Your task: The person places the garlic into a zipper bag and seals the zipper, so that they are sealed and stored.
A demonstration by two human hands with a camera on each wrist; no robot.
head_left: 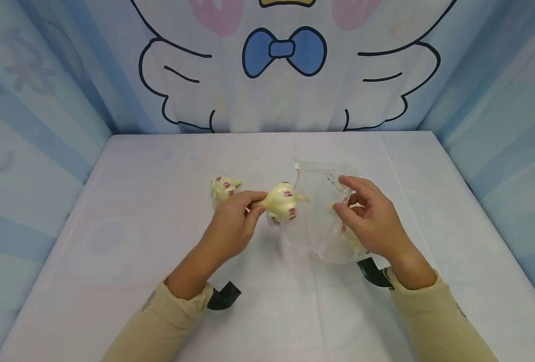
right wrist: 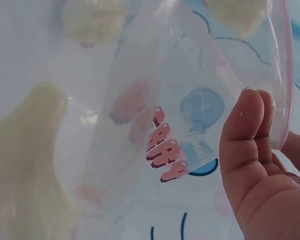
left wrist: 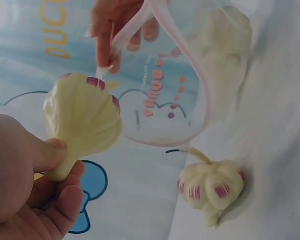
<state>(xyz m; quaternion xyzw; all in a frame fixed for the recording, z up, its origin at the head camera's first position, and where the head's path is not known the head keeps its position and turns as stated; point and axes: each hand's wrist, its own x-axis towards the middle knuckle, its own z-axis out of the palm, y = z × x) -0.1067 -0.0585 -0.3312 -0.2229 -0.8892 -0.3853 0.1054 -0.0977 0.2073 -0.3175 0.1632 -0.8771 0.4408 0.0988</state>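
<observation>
One garlic bulb [head_left: 282,202] between the hands [head_left: 233,221] [head_left: 372,217].

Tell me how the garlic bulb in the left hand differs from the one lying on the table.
The held garlic bulb is pinched by its stem in the left hand; the other garlic bulb lies on the table. The held one is beside the clear plastic bag, the other farther left. In the head view, the held one looks larger than the other. Both are pale yellow with purple marks.
</observation>
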